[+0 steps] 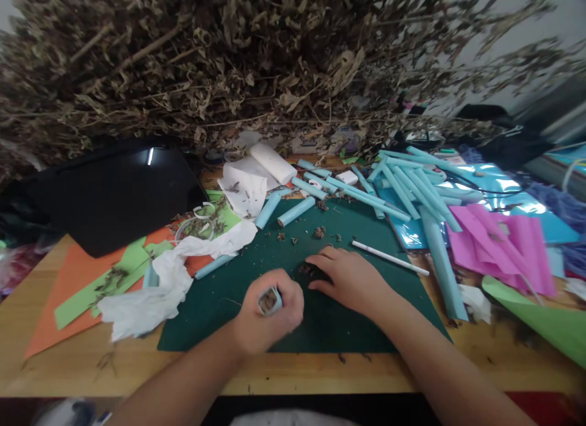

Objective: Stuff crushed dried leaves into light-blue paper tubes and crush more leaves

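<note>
At far left, a black panel (114,194) is noted, with an orange sheet (68,279) laid partly beneath it. A crumpled white tissue (169,273) is seen next. A pale blue paper tube (270,301) is held in the closed left hand (254,328) above the green mat (196,328); brown plant matter is visible in its mouth. Dark crumbs (303,269) are reached by the right hand (350,279), its thumb and forefinger parted. Farther right, a white stick (391,259), piled blue tubes (412,185) and pink sheets (526,243) are observed.
</note>
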{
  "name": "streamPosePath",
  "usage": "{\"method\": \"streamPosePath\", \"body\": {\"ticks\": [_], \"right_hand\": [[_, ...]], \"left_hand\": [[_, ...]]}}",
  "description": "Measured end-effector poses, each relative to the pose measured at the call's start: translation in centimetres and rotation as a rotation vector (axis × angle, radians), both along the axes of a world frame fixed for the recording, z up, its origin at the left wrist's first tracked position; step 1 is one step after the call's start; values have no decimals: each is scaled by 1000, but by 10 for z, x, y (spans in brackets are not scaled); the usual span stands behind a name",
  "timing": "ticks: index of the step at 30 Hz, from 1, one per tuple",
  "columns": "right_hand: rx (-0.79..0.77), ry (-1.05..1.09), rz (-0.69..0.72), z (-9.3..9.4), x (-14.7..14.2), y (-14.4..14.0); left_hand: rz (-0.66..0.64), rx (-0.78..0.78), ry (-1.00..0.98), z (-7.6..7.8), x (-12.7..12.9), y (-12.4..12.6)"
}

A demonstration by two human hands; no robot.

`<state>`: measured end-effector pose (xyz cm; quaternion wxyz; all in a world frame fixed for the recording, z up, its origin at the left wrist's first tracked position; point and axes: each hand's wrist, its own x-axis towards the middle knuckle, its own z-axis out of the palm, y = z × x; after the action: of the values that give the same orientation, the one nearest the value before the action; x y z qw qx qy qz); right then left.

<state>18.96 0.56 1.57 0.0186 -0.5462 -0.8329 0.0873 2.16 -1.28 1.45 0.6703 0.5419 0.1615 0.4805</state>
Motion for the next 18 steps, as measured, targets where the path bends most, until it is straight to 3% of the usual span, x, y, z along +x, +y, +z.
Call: {"method": "streamPosePath", "body": {"ticks": [3, 5, 10, 18], "right_hand": [[14, -29, -18, 0, -15, 5], [20, -51, -33, 0, -22, 8], [21, -86, -10, -4, -30, 12], [30, -90, 20, -9, -33, 13]], "left_hand": [[71, 368, 175, -6, 11, -16], [103, 525, 254, -11, 18, -22], [136, 505, 425, -17, 23, -24], [86, 439, 445, -14, 20, -20]]}}
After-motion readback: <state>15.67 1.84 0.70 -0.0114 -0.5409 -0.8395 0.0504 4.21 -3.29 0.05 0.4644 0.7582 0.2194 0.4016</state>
